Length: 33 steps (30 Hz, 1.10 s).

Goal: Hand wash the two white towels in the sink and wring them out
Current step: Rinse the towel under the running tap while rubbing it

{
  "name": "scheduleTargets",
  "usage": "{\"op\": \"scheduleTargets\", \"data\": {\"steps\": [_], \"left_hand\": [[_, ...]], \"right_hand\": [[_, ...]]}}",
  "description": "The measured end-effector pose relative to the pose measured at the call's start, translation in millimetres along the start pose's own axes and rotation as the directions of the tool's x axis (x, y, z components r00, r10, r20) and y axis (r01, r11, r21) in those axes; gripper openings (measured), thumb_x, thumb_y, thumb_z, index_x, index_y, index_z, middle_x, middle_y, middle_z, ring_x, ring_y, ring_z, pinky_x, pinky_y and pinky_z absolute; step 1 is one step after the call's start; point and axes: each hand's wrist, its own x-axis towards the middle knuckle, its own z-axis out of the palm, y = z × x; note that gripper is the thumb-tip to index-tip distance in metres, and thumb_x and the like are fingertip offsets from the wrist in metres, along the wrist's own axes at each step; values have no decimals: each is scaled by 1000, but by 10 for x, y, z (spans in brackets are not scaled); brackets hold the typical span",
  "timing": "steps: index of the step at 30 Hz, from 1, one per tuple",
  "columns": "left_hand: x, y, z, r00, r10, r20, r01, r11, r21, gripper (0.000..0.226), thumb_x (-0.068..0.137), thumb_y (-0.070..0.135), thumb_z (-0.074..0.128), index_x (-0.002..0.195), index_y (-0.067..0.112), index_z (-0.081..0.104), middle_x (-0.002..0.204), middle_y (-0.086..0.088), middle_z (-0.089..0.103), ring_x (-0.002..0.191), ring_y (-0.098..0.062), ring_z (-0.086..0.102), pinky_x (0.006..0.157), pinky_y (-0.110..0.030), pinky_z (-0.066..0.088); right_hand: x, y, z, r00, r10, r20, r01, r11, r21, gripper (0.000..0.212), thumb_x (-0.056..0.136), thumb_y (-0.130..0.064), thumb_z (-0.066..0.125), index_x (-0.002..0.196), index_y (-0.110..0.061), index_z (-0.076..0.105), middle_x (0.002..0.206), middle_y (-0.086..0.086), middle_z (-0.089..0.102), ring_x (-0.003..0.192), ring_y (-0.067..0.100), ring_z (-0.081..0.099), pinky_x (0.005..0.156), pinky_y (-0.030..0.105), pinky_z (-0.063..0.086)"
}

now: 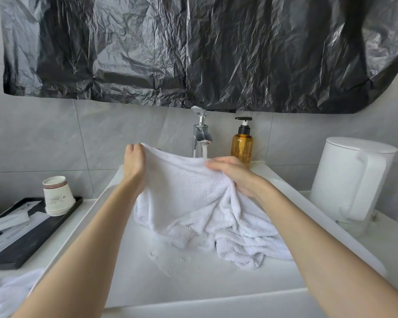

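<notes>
Washday at the basin: a person's left hand (pixel 135 157) pinches the upper hem of a white terry-cloth towel (pixel 193 198), fingers curled over the edge. The right hand (pixel 230 173) clutches a bunched fold of the same cloth above a white rectangular ceramic sink (pixel 147 267). The towel is held up and spread between both hands just in front of the chrome tap (pixel 200 131), apparently so the thin stream of running water (pixel 204 152) can reach it. Its lower part trails, crumpled, onto the wet basin floor.

A second white towel (pixel 7 292) lies on the counter left of the basin, cut off by the frame's lower corner and seemingly waiting its turn. An amber plastic pump bottle with a black head (pixel 241 145) stands near the tap, handy for soap.

Where the stream lands is hidden behind the raised cloth, as is the drain, and part of the right hand's grip is buried in the folds. A crumpled black plastic sheet (pixel 193 53) covers whatever hangs on the wall above.
</notes>
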Motion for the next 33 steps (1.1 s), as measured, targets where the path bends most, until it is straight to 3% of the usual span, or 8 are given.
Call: {"op": "scheduleTargets", "data": {"steps": [3,6,8,13,19,25,29,33], "left_hand": [[-19,-1,34,1000,4,22,-5,999,33,14,97,17,29,93,15,42,81,3,40,66,-12,34,58,-24,28],[-20,-13,69,999,1,47,-3,999,35,12,97,17,31,89,16,40,79,5,32,67,-13,29,59,-27,26],[-15,-29,88,997,-1,76,-3,999,45,17,96,18,31,80,19,37,78,4,32,68,-14,29,59,-28,25],[-57,-20,135,989,-16,145,4,996,87,9,97,19,34,90,18,40,77,4,31,66,-14,27,54,-28,20],[-120,-18,262,965,-119,233,100,991,92,20,95,23,40,75,24,44,77,5,37,67,-15,32,57,-28,19],[-188,-35,372,919,-187,348,179,982,57,10,87,33,51,84,23,51,86,-5,41,79,-20,38,58,-29,24],[-230,-64,485,892,-229,390,249,969,-1,22,92,29,50,72,22,45,64,0,35,55,-16,32,52,-30,19],[-267,-99,556,859,-262,439,306,952,-30,29,95,27,49,67,20,44,60,2,37,49,-14,32,48,-27,20]], "right_hand": [[-22,-19,-5,991,-84,-104,86,996,16,15,95,-31,60,96,-19,69,96,-15,64,97,-2,55,85,11,40],[-39,-39,-25,974,-124,-189,133,991,34,16,95,-25,59,92,-13,69,90,-7,60,90,4,52,80,18,37],[-47,-70,-55,965,-103,-242,121,991,63,13,93,-22,62,82,-18,68,83,-9,60,88,7,52,81,20,37],[-81,-149,-156,931,-66,-359,123,983,138,20,83,-22,67,66,-16,57,74,0,49,80,16,46,76,30,33],[-156,-223,-264,872,-13,-489,92,986,139,13,82,-18,60,76,-14,49,75,4,39,72,15,36,63,31,26],[-169,-174,-266,769,-30,-639,166,974,153,39,79,-25,58,56,-22,26,56,-5,22,57,16,21,56,31,16],[-167,-153,-286,692,-32,-722,208,965,157,44,78,-21,56,54,-22,19,49,-10,15,54,14,14,53,30,12],[-176,-144,-314,621,-5,-784,192,970,146,45,79,-20,55,54,-21,17,43,-11,12,51,13,12,53,30,12]]}}
